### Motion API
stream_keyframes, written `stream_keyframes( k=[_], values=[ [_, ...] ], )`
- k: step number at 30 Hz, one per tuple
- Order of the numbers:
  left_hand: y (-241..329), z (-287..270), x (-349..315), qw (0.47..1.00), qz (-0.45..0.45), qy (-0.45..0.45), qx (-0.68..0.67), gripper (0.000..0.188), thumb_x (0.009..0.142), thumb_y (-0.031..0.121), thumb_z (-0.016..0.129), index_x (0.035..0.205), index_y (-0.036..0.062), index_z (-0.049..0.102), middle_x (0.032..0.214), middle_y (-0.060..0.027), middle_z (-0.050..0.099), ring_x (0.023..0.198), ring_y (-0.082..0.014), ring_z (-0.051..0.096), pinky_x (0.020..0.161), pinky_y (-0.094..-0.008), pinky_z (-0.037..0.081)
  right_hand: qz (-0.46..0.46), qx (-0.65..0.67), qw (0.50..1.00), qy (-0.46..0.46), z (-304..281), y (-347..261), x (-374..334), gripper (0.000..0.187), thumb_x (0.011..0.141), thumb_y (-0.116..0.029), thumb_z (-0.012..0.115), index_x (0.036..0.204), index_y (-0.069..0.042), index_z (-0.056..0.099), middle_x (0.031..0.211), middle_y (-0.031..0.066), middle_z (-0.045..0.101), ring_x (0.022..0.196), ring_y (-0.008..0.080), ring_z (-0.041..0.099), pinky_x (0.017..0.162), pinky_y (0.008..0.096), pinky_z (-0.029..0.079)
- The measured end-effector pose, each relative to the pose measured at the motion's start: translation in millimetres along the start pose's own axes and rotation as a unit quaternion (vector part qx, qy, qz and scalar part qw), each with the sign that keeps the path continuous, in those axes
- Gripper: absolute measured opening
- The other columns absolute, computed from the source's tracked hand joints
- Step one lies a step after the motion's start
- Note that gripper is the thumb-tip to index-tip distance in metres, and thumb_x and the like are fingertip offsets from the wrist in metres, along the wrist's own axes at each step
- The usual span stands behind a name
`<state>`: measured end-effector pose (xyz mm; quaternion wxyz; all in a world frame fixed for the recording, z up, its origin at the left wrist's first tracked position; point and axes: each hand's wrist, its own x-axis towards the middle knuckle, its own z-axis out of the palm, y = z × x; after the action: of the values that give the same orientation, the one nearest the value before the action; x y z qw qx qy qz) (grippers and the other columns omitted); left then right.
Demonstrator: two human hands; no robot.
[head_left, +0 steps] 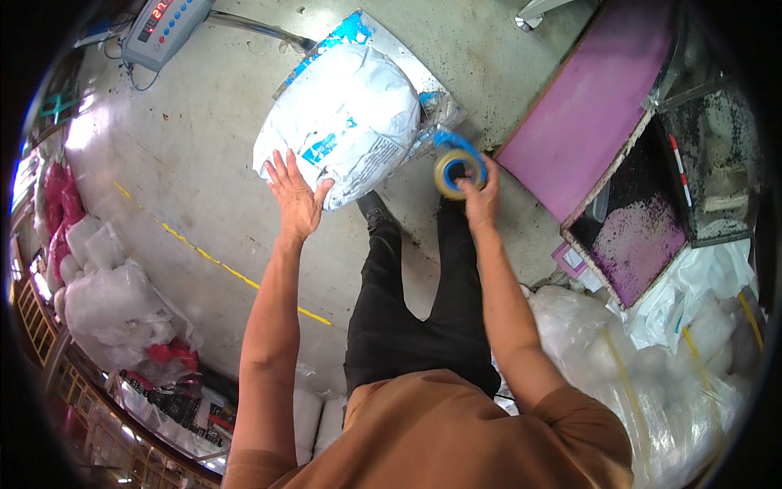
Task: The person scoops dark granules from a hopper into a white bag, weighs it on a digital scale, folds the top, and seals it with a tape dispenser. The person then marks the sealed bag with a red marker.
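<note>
A bulging white plastic sack (pixel 358 106) with blue print rests on the metal platform of a floor scale (pixel 407 57). My left hand (pixel 296 198) lies against the sack's near left edge, its fingers spread and its thumb apart. To the right of the sack, my right hand (pixel 482 198) grips a blue tape dispenser (pixel 471 145) that carries a roll of yellowish tape. The dispenser's blue head points up toward the sack's right side, and it is slightly blurred. Whether tape runs from it to the sack I cannot tell.
A scale display (pixel 163 31) with red digits stands at the far left. On the right are a purple board (pixel 582 114) and an open bin (pixel 635 236) with dark specks. Clear plastic bundles (pixel 586 350) fill the lower right; more plastic-wrapped bags (pixel 118 306) lie left.
</note>
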<state>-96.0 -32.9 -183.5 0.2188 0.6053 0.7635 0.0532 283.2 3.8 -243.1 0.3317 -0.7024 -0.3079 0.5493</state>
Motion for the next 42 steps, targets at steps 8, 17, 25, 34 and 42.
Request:
stream_keyframes(
  k=[8, 17, 25, 34, 42],
  values=[
    [-2.0, 1.6, 2.2, 1.000, -0.012, -0.006, -0.012, 0.114, 0.092, 0.065, 0.068, 0.168, 0.0076, 0.007, 0.174, -0.0253, -0.006, 0.159, -0.0495, -0.013, 0.121, -0.0749, 0.003, 0.124, -0.002, 0.989, -0.082, 153.7, 132.3, -229.5, 0.089, 0.082, -0.015, 0.085, 0.154, -0.002, 0.034, 0.136, 0.0202, 0.059, 0.125, 0.0335, 0.061, 0.109, 0.0438, 0.045],
    [-46.3, 11.6, -137.0, 0.920, -0.249, -0.098, -0.287, 0.089, 0.077, 0.040, 0.093, 0.139, -0.0084, 0.052, 0.135, -0.0280, 0.059, 0.124, -0.0355, 0.059, 0.106, -0.0455, 0.047, 0.206, 0.049, 0.972, -0.101, 214.5, 106.1, -250.2, 0.064, 0.088, -0.012, 0.082, 0.141, -0.006, 0.047, 0.129, 0.0087, 0.063, 0.118, 0.0186, 0.062, 0.100, 0.0361, 0.051],
    [-87.2, 55.6, -177.8, 0.657, -0.397, -0.079, -0.636, 0.038, 0.083, 0.017, 0.089, 0.110, -0.0015, 0.070, 0.097, -0.0069, 0.075, 0.085, -0.0129, 0.068, 0.078, -0.0298, 0.055, 0.133, -0.461, 0.822, -0.307, 172.5, 20.5, -215.4, 0.048, 0.083, -0.027, 0.085, 0.120, -0.003, 0.065, 0.118, 0.0148, 0.071, 0.087, 0.0307, 0.072, 0.075, 0.0415, 0.058],
    [-70.0, 4.1, -177.8, 0.830, -0.333, 0.140, -0.426, 0.042, 0.071, 0.014, 0.092, 0.098, -0.0013, 0.063, 0.092, -0.0160, 0.065, 0.094, -0.0388, 0.061, 0.087, -0.0498, 0.049, -0.245, -0.516, 0.467, -0.675, 348.2, -45.7, -134.9, 0.037, 0.074, -0.002, 0.070, 0.110, 0.005, 0.067, 0.111, 0.0253, 0.071, 0.107, 0.0446, 0.068, 0.089, 0.0512, 0.054],
    [51.2, 5.6, -86.4, 0.885, -0.054, 0.112, -0.449, 0.066, 0.087, 0.029, 0.076, 0.144, 0.0047, 0.053, 0.146, -0.0223, 0.053, 0.140, -0.0456, 0.044, 0.117, -0.0562, 0.034, -0.274, -0.499, 0.455, -0.685, 518.3, -32.3, -110.3, 0.040, 0.076, -0.007, 0.066, 0.114, 0.005, 0.067, 0.103, 0.0283, 0.073, 0.099, 0.0441, 0.071, 0.083, 0.0501, 0.056]
  ],
)
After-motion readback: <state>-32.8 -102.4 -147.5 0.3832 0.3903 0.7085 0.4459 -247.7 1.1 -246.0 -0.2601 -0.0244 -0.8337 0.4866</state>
